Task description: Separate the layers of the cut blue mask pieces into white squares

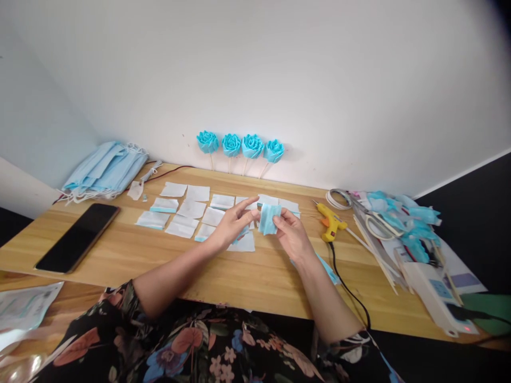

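Between the thumb and fingers of my right hand is a small light-blue piece of mask fabric, held up above the table. Its surface looks pleated. My left hand is at the left edge of this piece, index finger and thumb stretched out and apart; whether the thumb tip touches the fabric I cannot tell. Some blue material shows below the left palm, and its lower fingers are partly hidden. Rows of cut white fabric squares, several with blue edges, lie under and beyond the hands.
Several blue fabric roses on sticks lean against the wall. A yellow glue gun with a black cord lies right, near scissors, blue scraps and a white power strip. Left are a phone and stacked face masks.
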`<state>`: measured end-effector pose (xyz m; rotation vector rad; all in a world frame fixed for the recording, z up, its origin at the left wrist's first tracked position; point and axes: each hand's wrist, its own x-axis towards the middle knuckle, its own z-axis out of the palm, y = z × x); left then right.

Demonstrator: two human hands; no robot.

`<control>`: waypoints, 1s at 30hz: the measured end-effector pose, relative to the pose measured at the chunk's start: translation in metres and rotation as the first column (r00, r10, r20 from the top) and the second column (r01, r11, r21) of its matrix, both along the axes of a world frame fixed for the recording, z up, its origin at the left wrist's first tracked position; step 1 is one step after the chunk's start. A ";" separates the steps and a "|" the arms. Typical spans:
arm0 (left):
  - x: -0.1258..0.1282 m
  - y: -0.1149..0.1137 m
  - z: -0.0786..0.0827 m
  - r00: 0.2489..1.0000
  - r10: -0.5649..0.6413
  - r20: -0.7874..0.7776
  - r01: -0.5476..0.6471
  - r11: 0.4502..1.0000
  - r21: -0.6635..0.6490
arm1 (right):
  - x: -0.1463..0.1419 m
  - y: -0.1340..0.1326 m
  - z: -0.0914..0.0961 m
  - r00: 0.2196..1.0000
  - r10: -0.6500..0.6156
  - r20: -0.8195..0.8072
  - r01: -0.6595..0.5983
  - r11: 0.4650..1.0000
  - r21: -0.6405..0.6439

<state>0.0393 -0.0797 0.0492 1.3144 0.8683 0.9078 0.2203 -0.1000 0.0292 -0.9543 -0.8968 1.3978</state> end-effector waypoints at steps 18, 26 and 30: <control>0.002 0.002 -0.001 1.000 0.004 -0.013 -0.005 0.994 -0.111 | 0.000 0.000 -0.001 0.997 -0.005 0.075 0.003 0.999 0.032; 0.004 0.000 -0.001 0.998 0.000 -0.071 -0.009 0.993 -0.120 | 0.000 0.000 -0.001 0.996 -0.038 0.077 0.037 0.999 0.009; 0.004 0.001 -0.002 0.996 0.034 -0.088 -0.043 0.993 -0.107 | -0.002 0.000 -0.001 0.984 -0.150 0.101 0.149 0.989 0.021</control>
